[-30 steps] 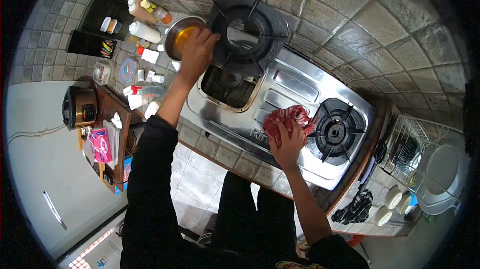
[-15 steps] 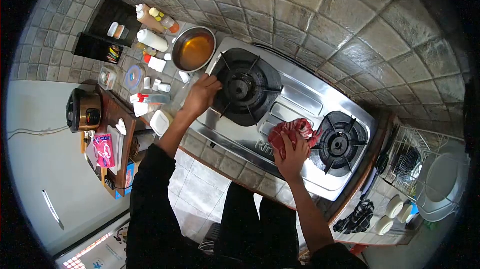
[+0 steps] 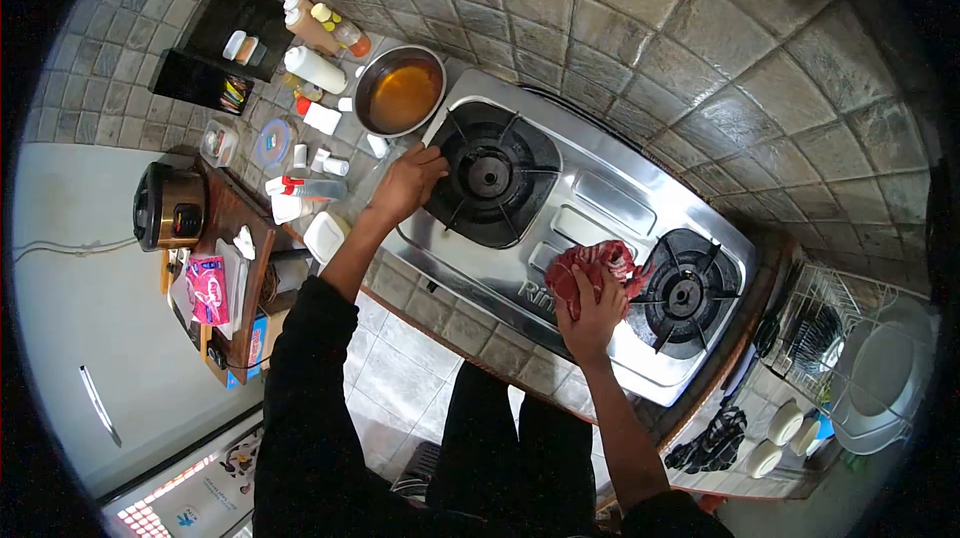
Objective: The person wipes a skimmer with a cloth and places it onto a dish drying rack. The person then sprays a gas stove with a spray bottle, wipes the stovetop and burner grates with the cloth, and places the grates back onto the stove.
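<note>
My left hand (image 3: 408, 185) is at the left edge of the black burner plate and grate (image 3: 495, 178) on the left side of the gas stove (image 3: 455, 238). Its fingers curl closed over that edge. Bunched under my right hand (image 3: 592, 323) is a red patterned cloth (image 3: 602, 263), gripped with the fingers and pressed on the steel top. The cloth lies between the two burners, beside the right burner grate (image 3: 683, 293), and covers part of the stove surface. My fingertips on the plate's edge are partly hidden.
A metal pot (image 3: 403, 93) of brownish liquid stands close by the stove's left end. Several bottles (image 3: 316, 69) and small containers crowd the left counter. On the right are a dish rack (image 3: 825, 323) and a dark checked cloth (image 3: 710, 441). A tiled wall (image 3: 640, 38) rises behind.
The view has shifted slightly, so the stove appears a little further right. My left hand stays at the burner plate's edge, and my right hand keeps its grip on the cloth.
</note>
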### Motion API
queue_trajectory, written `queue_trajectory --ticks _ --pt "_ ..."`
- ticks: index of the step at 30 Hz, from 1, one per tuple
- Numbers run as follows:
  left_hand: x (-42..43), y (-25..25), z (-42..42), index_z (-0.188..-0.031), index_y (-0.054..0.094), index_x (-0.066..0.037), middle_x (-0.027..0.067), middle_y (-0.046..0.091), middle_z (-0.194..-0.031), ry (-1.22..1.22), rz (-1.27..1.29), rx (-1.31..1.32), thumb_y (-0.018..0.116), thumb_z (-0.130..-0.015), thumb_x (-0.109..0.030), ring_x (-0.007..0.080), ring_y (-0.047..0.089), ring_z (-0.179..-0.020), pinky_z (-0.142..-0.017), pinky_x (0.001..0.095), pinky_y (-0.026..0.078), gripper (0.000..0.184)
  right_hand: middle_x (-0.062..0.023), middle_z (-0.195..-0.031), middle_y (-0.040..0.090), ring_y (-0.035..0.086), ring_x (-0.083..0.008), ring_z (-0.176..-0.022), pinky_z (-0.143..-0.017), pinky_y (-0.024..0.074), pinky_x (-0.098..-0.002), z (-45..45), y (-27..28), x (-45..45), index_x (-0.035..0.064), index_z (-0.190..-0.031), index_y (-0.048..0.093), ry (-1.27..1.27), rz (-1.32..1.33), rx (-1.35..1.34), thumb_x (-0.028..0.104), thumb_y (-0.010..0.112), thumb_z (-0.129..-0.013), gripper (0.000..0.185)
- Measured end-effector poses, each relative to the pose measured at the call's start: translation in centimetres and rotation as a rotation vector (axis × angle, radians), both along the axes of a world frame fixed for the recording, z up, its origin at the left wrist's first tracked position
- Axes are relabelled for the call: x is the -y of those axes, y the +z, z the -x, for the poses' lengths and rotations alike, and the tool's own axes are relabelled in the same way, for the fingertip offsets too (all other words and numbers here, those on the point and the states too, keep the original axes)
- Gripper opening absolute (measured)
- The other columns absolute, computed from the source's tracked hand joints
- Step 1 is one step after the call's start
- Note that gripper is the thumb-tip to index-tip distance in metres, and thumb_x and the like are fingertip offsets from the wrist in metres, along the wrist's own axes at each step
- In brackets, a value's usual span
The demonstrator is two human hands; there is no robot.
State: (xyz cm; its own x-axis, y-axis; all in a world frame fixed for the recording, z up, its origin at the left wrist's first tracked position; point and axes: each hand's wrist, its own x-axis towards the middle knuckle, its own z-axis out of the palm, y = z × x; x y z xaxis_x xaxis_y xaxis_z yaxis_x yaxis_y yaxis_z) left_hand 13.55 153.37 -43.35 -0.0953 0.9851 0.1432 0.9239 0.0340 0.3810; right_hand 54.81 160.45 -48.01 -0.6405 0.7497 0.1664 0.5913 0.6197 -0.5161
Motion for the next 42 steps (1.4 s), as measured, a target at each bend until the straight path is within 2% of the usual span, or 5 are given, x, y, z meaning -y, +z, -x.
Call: queue_trajectory --ticks 14,22,27,36,42 --pt "-0.2 1.9 -1.1 -0.098 0.071 -0.004 0.0136 0.066 -0.106 0.16 0.08 0.056 0.077 -0.087 -0.013 0.0378 0.063 -0.104 -0.091 0.0458 0.053 0.014 -0.0217 -0.143 0.051 0.048 -0.044 -0.13 -0.109 0.0364 -0.058 0.2 0.5 0.2 0.0175 -0.141 0.064 0.017 0.01 -0.034 0.028 0.076 -0.083 0.06" --pt "4.1 2.3 -7.0 -0.103 0.081 -0.011 0.0073 0.071 -0.128 0.363 -0.297 0.077 0.091 -0.076 -0.016 0.0298 0.064 -0.113 -0.095 0.0431 0.052 0.029 -0.0226 -0.142 0.052 0.049 -0.0439 -0.128 -0.108 0.0368 -0.0577 0.4 0.4 0.2 0.0159 -0.141 0.064 0.022 -0.03 -0.066 0.029 0.074 -0.086 0.058" --pt "7.2 1.0 -13.8 -0.108 0.082 -0.008 0.0084 0.069 -0.137 0.599 -0.248 0.277 0.079 -0.089 -0.008 0.0274 0.063 -0.114 -0.099 0.0413 0.049 0.02 -0.0241 -0.142 0.052 0.049 -0.0449 -0.128 -0.109 0.0364 -0.0577 0.8 0.9 0.2 0.0145 -0.14 0.064 0.021 -0.004 -0.047 0.028 0.074 -0.087 0.056" --pt "13.7 -3.6 -19.2 -0.115 0.069 -0.003 0.0167 0.068 -0.125 0.948 -0.414 0.374 0.07 -0.095 -0.004 0.0302 0.065 -0.112 -0.099 0.0411 0.051 0.02 -0.0279 -0.128 0.054 0.053 -0.0492 -0.112 -0.102 0.0414 -0.0566 5.1 1.6 -1.5 0.01 -0.144 0.058 -0.108 -0.228 0.106 0.023 0.072 -0.096 0.052" --pt "19.8 -15.6 -17.4 -0.107 0.059 -0.001 0.0049 0.054 -0.097 1.679 -0.687 0.526 0.055 -0.11 -0.032 0.0174 0.051 -0.087 -0.076 0.0407 0.048 0.031 -0.0256 -0.11 0.059 0.06 -0.0471 -0.101 -0.09 0.0488 -0.0515 10.8 2.3 -9.3 0.0049 -0.131 0.062 -0.086 -0.096 0.019 0.02 0.074 -0.096 0.04"
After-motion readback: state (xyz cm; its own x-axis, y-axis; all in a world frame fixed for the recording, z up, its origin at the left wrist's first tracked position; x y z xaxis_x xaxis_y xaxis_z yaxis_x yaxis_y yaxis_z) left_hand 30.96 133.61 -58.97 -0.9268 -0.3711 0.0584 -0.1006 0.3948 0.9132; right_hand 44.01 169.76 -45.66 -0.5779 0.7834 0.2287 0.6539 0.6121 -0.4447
